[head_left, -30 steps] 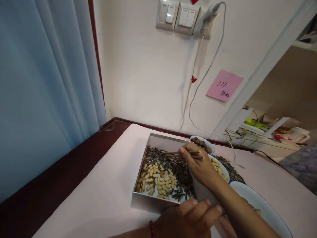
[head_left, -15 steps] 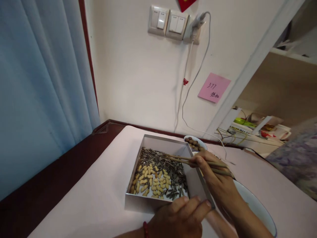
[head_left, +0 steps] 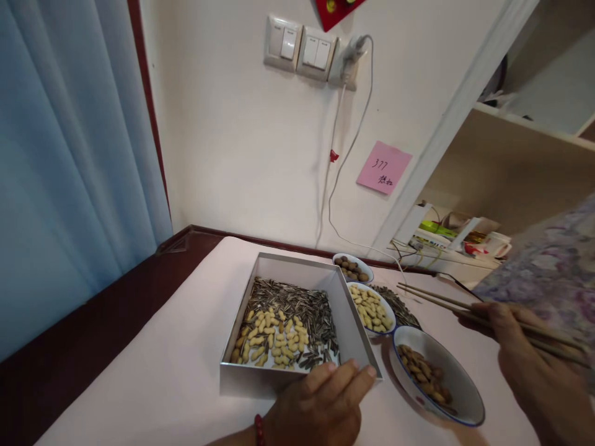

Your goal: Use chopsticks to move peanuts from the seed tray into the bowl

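"From the head, what is contained?"
"Peanuts (head_left: 294, 339) and dark seeds (head_left: 297, 303) in the box (head_left: 248, 379), beyond the left hand (head_left: 320, 406); brown nuts (head_left: 424, 371) in the bowl (head_left: 458, 368) between both hands."
"The hands?"
"The box is touched by the left, grip untellable; chopsticks (head_left: 446, 300) are clasped by the right hand (head_left: 534, 365), slanted leftward and away."

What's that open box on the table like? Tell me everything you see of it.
The box is shallow, rectangular and lidless, with thin, straight walls that look silvery-grey; its material is unclear. It sits upright on a pale pink table cover. Inside, dark sunflower seeds spread over the far and right parts, with unshelled peanuts nearer left. The left hand's fingers rest at its near right corner.
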Tool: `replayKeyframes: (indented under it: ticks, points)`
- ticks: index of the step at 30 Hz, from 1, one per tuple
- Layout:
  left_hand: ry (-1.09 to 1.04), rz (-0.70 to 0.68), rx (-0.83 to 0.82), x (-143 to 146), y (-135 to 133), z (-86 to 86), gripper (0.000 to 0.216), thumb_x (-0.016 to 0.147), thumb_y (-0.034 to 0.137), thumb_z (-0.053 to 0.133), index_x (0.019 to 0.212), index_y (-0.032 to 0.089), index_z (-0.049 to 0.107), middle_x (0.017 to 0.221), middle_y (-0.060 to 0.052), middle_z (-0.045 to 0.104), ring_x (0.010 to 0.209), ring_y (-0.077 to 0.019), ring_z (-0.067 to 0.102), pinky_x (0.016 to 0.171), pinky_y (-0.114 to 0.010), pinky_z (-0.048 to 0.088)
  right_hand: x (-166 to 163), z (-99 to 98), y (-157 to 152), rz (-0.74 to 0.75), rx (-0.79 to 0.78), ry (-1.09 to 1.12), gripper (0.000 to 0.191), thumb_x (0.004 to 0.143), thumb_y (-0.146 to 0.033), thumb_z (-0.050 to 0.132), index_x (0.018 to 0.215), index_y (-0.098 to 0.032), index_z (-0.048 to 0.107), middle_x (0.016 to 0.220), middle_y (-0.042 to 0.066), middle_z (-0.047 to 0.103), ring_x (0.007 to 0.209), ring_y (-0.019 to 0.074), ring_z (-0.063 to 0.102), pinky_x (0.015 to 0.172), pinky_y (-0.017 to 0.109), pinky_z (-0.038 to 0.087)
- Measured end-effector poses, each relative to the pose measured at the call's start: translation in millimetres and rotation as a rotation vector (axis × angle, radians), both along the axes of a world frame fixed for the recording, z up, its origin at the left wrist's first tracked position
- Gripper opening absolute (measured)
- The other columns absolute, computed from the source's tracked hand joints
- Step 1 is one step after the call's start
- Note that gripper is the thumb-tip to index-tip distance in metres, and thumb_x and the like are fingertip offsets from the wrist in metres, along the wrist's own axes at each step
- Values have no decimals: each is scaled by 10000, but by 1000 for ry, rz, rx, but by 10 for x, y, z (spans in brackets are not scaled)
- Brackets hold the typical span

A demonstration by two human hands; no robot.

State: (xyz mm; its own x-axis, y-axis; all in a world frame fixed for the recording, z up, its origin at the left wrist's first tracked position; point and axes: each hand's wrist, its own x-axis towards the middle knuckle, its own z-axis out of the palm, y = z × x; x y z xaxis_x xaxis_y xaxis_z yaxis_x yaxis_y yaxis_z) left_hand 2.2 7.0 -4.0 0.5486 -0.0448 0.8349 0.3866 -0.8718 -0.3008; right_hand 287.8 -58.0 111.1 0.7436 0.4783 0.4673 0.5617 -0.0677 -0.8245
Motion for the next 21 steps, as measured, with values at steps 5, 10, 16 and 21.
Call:
replayKeyframes:
  ticks: [5, 10, 16, 21]
  points:
    - [20, -7, -9, -1, -10, 10, 120, 939, 241, 635, 934, 248, 755, 1422, 36, 669, 1290, -147, 568, 1054, -279, 395, -266, -25, 147, 205, 155, 16, 399, 902, -657, 632, 925, -267, 718, 917, 34, 760, 854, 271, 753, 896, 478, 577]
    - [25, 15, -7, -1, -18, 55, 131, 941, 267, 652, 1001, 263, 768, 1421, 58, 666, 1278, -130, 568, 1042, -254, 412, -775, 35, 433, 503, 81, -151, 301, 993, -521, 594, 924, -257, 722, 914, 25, 739, 871, 214, 717, 748, 322, 566]
    - [-12, 25, 46, 21, 15, -4, 198, 958, 279, 625, 1085, 255, 774, 1454, 35, 646, 1262, -125, 576, 1048, -251, 410, -1192, -108, 956, 808, -90, -262, 392, 1035, -510, 506, 827, -222, 671, 771, 16, 672, 739, 188, 643, 705, 320, 497]
    - [-44, 49, 85, 45, 34, -72, 239, 980, 310, 584, 1125, 290, 774, 1448, 64, 651, 1275, -109, 578, 1033, -229, 427, -1342, -203, 1268, 896, -156, -320, 410, 1023, -496, 499, 756, -215, 630, 716, 10, 615, 720, 184, 583, 689, 316, 446]
